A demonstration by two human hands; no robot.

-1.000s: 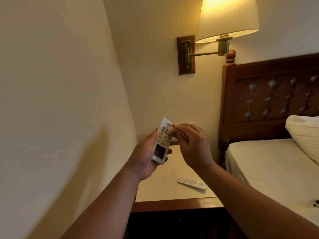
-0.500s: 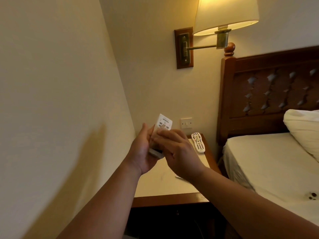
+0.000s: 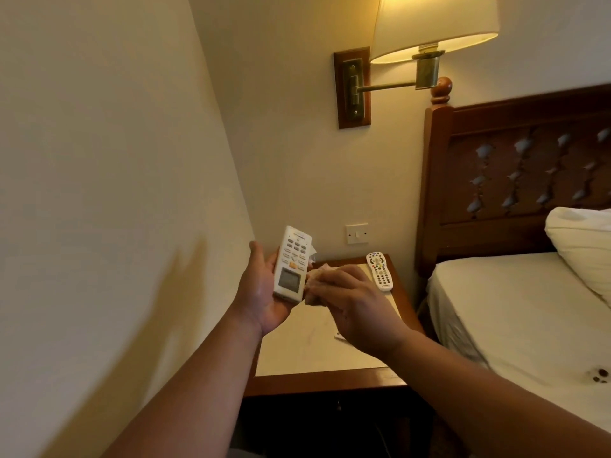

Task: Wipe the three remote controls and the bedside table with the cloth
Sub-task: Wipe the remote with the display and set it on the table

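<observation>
White remote [image 3: 292, 263] gripped upright in left hand [image 3: 263, 294]; right hand [image 3: 355, 304] clutches cloth [image 3: 314, 285] beside it.

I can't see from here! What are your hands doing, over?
Left hand holding white remote. Right hand bunching cloth beside it. Second remote waiting on bedside table. Nothing in the way.

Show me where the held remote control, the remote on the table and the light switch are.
held remote control [image 3: 291, 264], head view, on its button area.
remote on the table [image 3: 379, 272], head view, on its keypad.
light switch [image 3: 356, 233], head view, on its plate.
</observation>
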